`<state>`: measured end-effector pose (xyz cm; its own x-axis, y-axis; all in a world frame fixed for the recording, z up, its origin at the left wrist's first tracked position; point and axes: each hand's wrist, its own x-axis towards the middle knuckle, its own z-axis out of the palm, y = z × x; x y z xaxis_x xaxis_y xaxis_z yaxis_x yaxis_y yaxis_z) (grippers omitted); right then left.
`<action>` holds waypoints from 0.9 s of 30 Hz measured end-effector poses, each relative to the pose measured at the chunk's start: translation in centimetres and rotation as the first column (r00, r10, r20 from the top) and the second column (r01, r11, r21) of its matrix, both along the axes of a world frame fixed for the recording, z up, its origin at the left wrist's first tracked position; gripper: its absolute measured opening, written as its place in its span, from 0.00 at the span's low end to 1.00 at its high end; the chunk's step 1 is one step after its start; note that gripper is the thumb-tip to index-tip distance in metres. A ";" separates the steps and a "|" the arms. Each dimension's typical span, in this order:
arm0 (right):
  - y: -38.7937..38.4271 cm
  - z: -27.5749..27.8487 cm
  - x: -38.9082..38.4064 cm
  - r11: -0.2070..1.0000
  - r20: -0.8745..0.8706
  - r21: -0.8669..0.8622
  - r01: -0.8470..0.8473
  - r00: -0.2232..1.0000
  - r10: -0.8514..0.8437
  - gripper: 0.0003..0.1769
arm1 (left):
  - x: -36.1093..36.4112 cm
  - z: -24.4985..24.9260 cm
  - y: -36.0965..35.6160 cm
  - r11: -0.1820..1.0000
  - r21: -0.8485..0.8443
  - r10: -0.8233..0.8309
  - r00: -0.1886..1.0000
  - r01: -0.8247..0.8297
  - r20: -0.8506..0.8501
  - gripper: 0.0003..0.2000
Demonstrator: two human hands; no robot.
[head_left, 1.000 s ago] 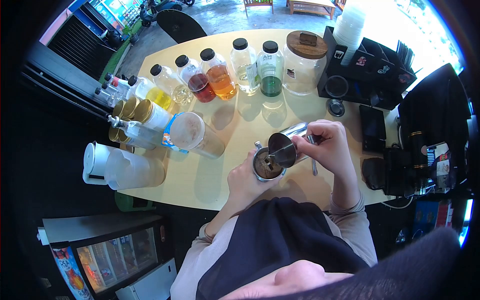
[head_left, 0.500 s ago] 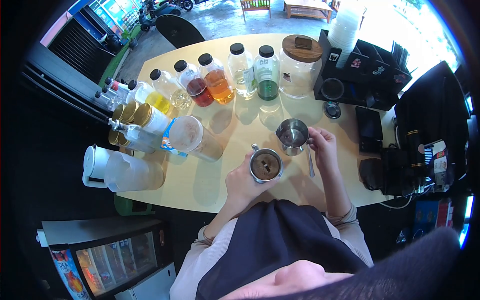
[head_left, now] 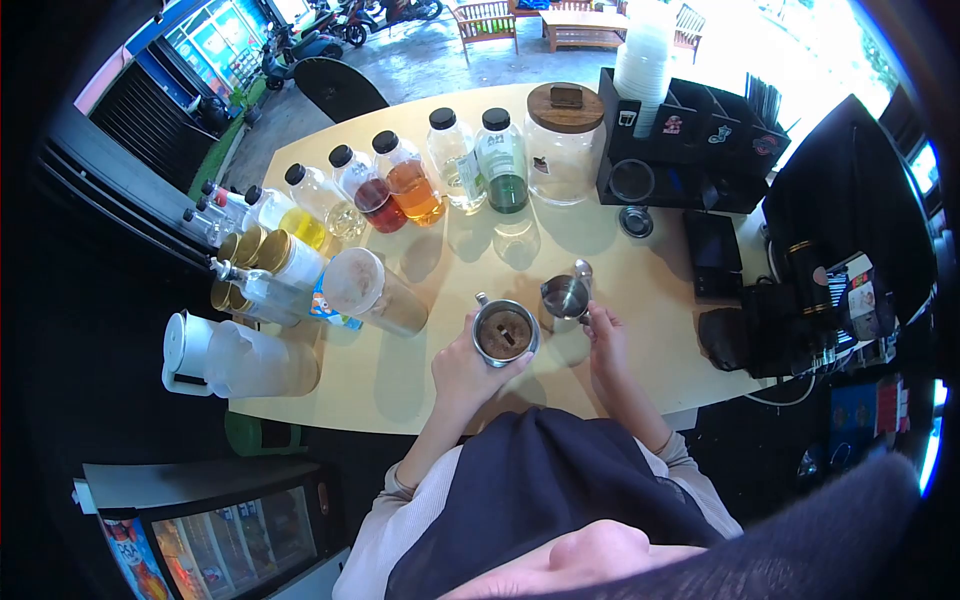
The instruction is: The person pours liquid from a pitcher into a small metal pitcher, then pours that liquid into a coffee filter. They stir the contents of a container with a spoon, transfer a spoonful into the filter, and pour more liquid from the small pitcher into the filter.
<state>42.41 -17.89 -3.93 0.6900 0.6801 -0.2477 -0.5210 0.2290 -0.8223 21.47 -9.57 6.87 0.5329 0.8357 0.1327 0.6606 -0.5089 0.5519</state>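
My left hand [head_left: 462, 372] is wrapped around a stainless steel mug [head_left: 507, 362] with a side handle. Brown contents [head_left: 500, 338] show inside it, with a small dark rectangular patch near the middle. My right hand [head_left: 608, 345] grips the handle of a smaller metal pitcher [head_left: 563, 297], tilted slightly and standing just right of the mug. Just beyond the pitcher's rim shows the bowl of a metal spoon [head_left: 583, 268]; the rest of it is hidden behind the pitcher and hand.
Bottles of coloured liquid, such as the orange one [head_left: 415, 195], line the far edge beside a wooden-lidded jar [head_left: 563, 160]. A tall tub [head_left: 375, 290] and white jug [head_left: 187, 352] stand left. At right are a black organizer [head_left: 690, 150] and dark flat device [head_left: 712, 255].
My right hand has brought the pitcher down and closer to me, uncovering the spoon's bowl. The left hand keeps its hold on the mug. The whole view has shifted a little.
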 end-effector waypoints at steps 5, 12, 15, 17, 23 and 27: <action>-1.0 -0.5 0.0 0.999 0.014 -0.048 -0.022 1.000 0.023 0.13 | 0.0 0.2 0.0 0.998 -0.066 0.014 0.998 -0.019 -0.065 0.42; -2.0 1.2 1.8 0.967 0.364 -0.218 0.131 0.930 -0.044 0.07 | 0.1 0.1 0.1 0.998 -0.063 0.001 0.999 -0.004 -0.041 0.41; -2.1 1.0 2.6 0.918 0.596 -0.333 0.217 0.803 0.026 0.06 | 0.0 -0.1 0.1 0.999 -0.049 -0.002 1.000 0.001 -0.027 0.41; -2.0 1.1 3.0 0.897 0.725 -0.373 0.238 0.678 0.121 0.07 | 0.0 -0.1 0.2 0.999 -0.045 -0.007 1.000 0.006 -0.008 0.41; -1.2 0.0 2.6 0.828 0.799 -0.498 0.257 0.507 0.323 0.10 | 0.0 0.7 0.5 0.998 -0.055 -0.025 0.999 0.023 -0.036 0.40; -2.0 0.5 3.3 0.738 0.861 -0.506 0.446 0.313 0.402 0.09 | 0.0 0.7 0.9 0.997 -0.074 -0.041 0.998 0.037 -0.051 0.40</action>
